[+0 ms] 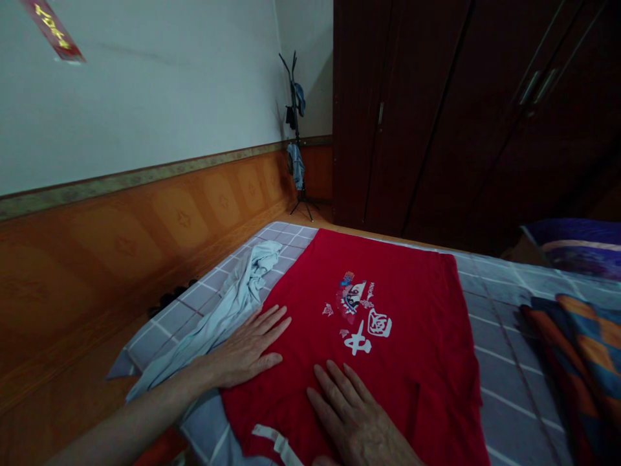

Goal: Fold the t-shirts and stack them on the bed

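A red shirt point(402, 278) with a printed picture and white characters lies spread over the grey checked bed cover point(504, 362). My left hand point(250, 346) rests flat on the shirt's left edge, fingers spread. Lower and nearer the middle, my right hand point(354, 411) lies on the red cloth with its fingers stretched out. Neither hand grips anything. A white strip, seemingly at the collar, shows at the bottom edge of the view. Beside the shirt on the left, a crumpled pale garment point(233, 294) runs along the bed and passes under my left forearm.
Folded orange and blue striped cloth point(577, 349) lies on the bed at the right. Beyond the bed stand a dark wardrobe point(412, 116) and a coat rack point(297, 129) with clothing on it. A purple bundle point(577, 243) sits at the far right. The wall runs along the left.
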A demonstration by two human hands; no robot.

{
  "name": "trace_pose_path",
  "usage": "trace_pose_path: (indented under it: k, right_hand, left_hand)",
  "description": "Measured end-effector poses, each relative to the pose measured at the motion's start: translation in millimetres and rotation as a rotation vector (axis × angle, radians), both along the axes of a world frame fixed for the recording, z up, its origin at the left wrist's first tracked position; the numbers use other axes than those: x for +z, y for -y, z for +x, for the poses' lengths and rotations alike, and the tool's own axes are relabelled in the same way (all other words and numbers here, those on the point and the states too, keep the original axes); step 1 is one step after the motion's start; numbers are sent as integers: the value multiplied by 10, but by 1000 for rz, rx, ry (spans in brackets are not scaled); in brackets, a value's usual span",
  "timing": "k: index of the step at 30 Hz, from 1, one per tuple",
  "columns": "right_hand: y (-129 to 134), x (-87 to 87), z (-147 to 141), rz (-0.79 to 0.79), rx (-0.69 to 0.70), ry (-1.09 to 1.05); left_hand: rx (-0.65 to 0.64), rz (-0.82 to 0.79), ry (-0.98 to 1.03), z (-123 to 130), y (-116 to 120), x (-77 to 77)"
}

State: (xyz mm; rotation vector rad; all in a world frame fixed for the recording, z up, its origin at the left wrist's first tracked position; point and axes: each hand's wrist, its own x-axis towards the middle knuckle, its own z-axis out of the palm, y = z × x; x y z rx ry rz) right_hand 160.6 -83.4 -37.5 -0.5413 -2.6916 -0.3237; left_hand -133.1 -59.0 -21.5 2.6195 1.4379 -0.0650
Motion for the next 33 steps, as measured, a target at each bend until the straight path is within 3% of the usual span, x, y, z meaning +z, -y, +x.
trace_pose_path:
  k: [5,14,19,26,33]
  right_hand:
    - [-39,-100,-10,148,-14,-59]
    - [-102,-288,-48,305,-19,-135]
    - [-138,-338,-42,267,16,-164]
    - [-159,-242,-33,285,15,-88]
    - [-85,-183,33,232,-7,-46]
  left_hand:
    - [1,28,28,175,102,54]
    - [-104,-140,100,466,180,122]
    - [-131,-180,92,449,172,166]
    - [-105,-110,100,352,251,97]
    - [-149,18,65,267,504,309]
